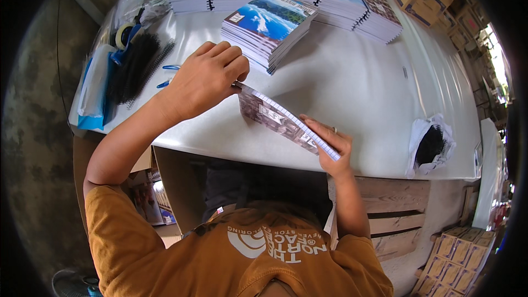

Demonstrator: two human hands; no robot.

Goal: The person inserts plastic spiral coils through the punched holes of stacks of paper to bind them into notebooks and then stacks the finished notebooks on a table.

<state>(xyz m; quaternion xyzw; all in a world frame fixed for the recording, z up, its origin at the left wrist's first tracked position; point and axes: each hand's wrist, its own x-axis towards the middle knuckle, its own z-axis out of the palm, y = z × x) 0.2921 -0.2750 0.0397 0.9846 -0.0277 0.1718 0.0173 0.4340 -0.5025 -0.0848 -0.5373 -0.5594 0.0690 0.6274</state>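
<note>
Short-sleeved mustard-brown T-shirt [192, 258] with white chest print [294, 245]; dark trousers [264, 184]; apparently a thin ring [335, 130] on the right hand [336, 146].

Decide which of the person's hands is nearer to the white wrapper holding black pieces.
Right. The right hand, holding one end of the book, is left of the wrapper; the left hand, at the book's other end, is farther left.

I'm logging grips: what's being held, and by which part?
A book: right hand around its right end; left hand at the left end's upper corner, grip unclear.
</note>
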